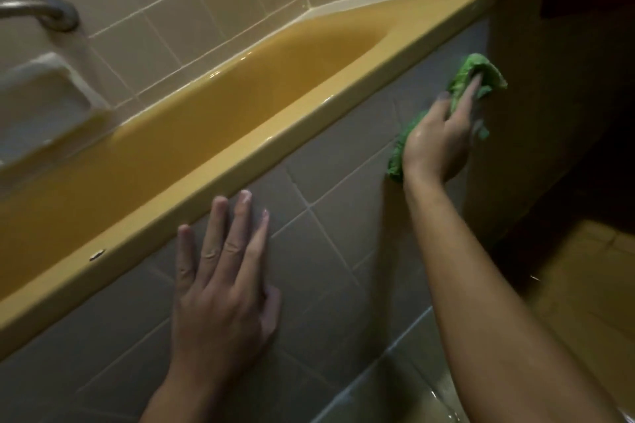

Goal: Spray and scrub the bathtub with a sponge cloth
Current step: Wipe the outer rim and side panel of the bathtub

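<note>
The yellow bathtub (137, 233) runs slantwise above and beyond both hands, its glossy rim passing just over the fingertips of the left hand (223, 271). Below that rim the tub's grey tiled front panel (343, 182) lies under both hands. Beyond the tub rises the pale tiled wall (213, 10), well away from either hand. A plain upright wall end (549, 79) stands just to the right of the right hand (436, 144), meeting the panel in a corner. A shiny floor tile (395, 388) shows under the right forearm.

On the far wall, up and to the left of the left hand, sit a built-in ceramic soap dish (44, 89) and, above it, a curved chrome bar (51, 10).

The left hand lies flat on the panel, fingers straight and spread, holding nothing. The right hand, well apart from it and further along the panel, presses the green sponge cloth (474, 72) against the tiles by the corner. Its fingers stretch out over the cloth, blurred, and the cloth bunches out above the fingertips and below the palm.

A small chip (97, 255) marks the rim to the left of the left hand.
</note>
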